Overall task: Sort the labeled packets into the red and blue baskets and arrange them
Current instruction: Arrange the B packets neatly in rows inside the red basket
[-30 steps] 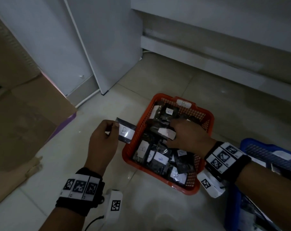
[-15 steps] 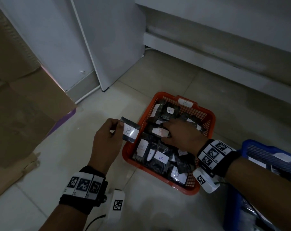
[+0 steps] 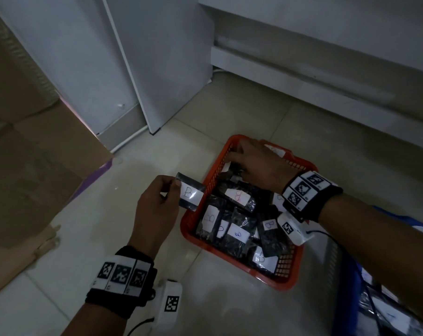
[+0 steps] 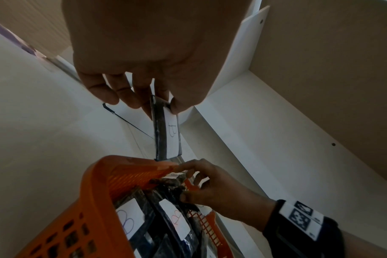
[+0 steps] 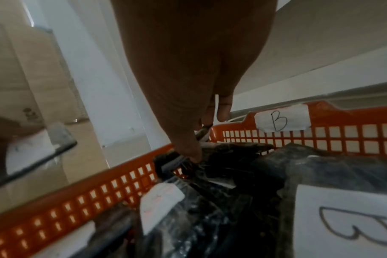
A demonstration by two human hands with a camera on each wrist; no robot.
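The red basket [image 3: 285, 267] on the floor holds several dark packets with white B labels [image 3: 237, 195]. Just left of its rim, my left hand [image 3: 174, 187] pinches one B-labelled packet [image 3: 191, 195] between thumb and fingers; the left wrist view shows that packet [image 4: 168, 136] hanging over the basket [image 4: 95, 183]. My right hand [image 3: 234, 163] reaches into the far left corner. There its thumb and fingers pinch a dark packet [image 5: 172, 162] near the basket's B tag [image 5: 281, 120]. The blue basket [image 3: 345, 299] stands at the right, partly under my right forearm.
A cardboard box [image 3: 36, 166] lies on the left. A white cabinet panel [image 3: 157, 69] stands behind, and a low white ledge [image 3: 327, 81] runs along the back right. Pale floor tiles [image 3: 108, 238] surround the red basket. A thin cable [image 3: 336, 238] trails from my right wrist.
My right hand has moved from the middle of the red basket to its far left corner. The left hand still holds its B packet in nearly the same place.
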